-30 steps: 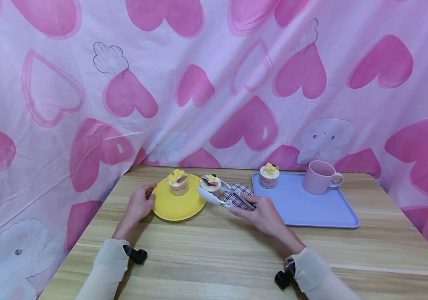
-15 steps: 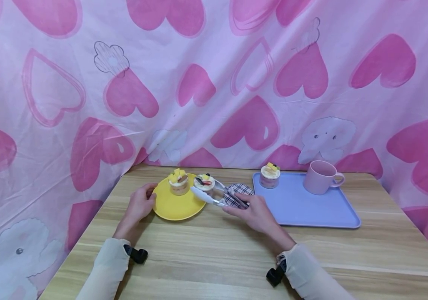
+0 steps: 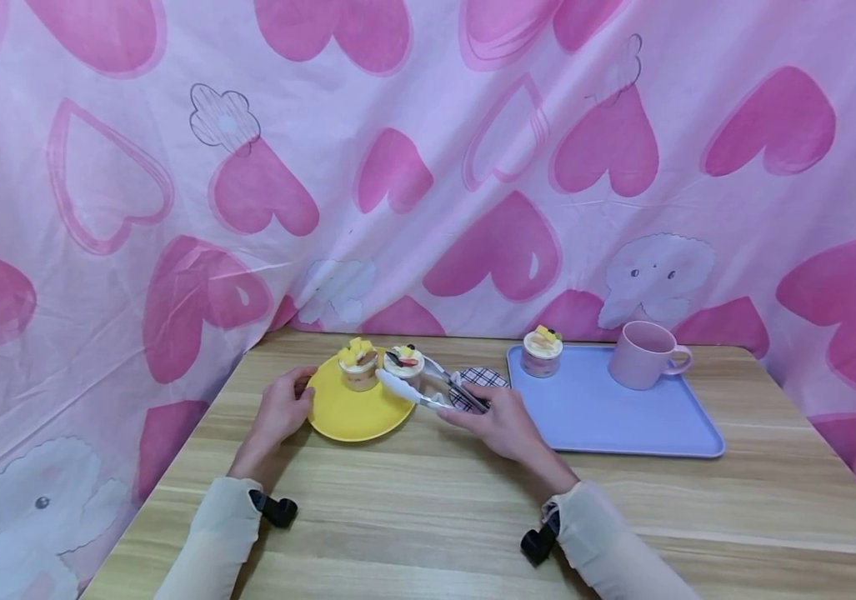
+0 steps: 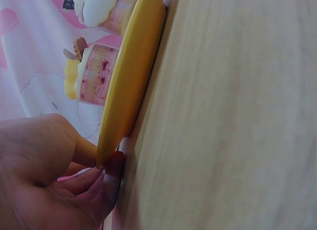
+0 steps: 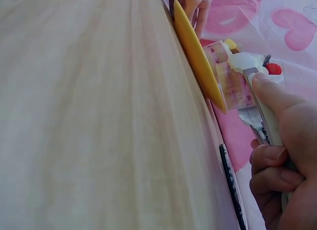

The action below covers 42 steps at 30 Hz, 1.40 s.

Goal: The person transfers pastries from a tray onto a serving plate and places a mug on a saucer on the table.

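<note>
My left hand (image 3: 281, 407) pinches the left rim of a round yellow plate (image 3: 352, 418), fingertips under the edge in the left wrist view. A cake cup (image 3: 358, 377) topped with yellow fruit stands on the plate. In my right hand (image 3: 506, 427) is a pair of metal tongs (image 3: 397, 387) with white tips. Between those tips is a second cake cup (image 3: 403, 362), topped with cream, red fruit and a dark piece. It is upright over the plate's right side, close beside the first cup. The right wrist view shows its base (image 5: 235, 91) right at the plate's surface.
A plaid round coaster (image 3: 482, 379) lies right of the plate, partly behind the tongs. On a blue tray (image 3: 623, 425) at right stand a third cake cup (image 3: 541, 360) and a pink mug (image 3: 641, 358). A pink heart-print curtain (image 3: 428, 167) hangs behind the table.
My right hand has moved left, carrying the cake cup in the tongs from the plate's right edge to over the plate, beside the other cup. My left hand stays on the rim.
</note>
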Available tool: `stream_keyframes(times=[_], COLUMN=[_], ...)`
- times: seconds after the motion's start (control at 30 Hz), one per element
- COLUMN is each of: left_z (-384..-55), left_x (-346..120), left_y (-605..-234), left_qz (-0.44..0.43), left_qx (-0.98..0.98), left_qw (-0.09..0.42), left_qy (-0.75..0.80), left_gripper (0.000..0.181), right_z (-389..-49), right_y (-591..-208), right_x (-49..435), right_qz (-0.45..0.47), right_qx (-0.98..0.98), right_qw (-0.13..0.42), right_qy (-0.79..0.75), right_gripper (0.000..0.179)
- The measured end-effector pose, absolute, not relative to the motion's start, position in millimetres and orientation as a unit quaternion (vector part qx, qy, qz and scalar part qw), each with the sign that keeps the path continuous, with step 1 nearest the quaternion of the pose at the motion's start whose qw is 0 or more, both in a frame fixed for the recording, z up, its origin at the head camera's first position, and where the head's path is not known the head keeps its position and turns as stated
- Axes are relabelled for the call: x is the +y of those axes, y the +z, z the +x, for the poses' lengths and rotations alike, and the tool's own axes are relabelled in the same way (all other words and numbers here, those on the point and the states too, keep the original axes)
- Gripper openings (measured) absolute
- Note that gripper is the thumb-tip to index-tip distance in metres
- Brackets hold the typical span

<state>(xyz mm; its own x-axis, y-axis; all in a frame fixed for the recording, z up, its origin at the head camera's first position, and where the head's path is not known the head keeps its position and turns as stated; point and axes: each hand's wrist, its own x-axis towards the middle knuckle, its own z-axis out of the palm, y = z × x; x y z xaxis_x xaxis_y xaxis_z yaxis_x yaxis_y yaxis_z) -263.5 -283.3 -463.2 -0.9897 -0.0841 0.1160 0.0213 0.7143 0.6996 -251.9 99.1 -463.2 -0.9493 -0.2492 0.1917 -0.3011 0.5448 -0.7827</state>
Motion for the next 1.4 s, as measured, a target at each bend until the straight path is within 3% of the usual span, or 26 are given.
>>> stream_keyframes(times=[0.57, 1.4], left_z=[-264.7, -263.1], left_x=[-283.9, -282.3], left_y=[-463.2, -461.8], left_qz=[0.018, 0.018], left_qx=[-0.923, -0.923], left_qw=[0.064, 0.073], left_qy=[-0.379, -0.379], left_gripper=[0.044, 0.044], right_z=[-260.4, -264.6], right_y=[-467.5, -471.9], right_x=[83.3, 68.0], right_qz=[0.155, 0.151], right_qx=[-0.885, -0.906], right_qw=[0.045, 0.057], right_qy=[0.436, 0.391], right_gripper=[0.073, 0.084])
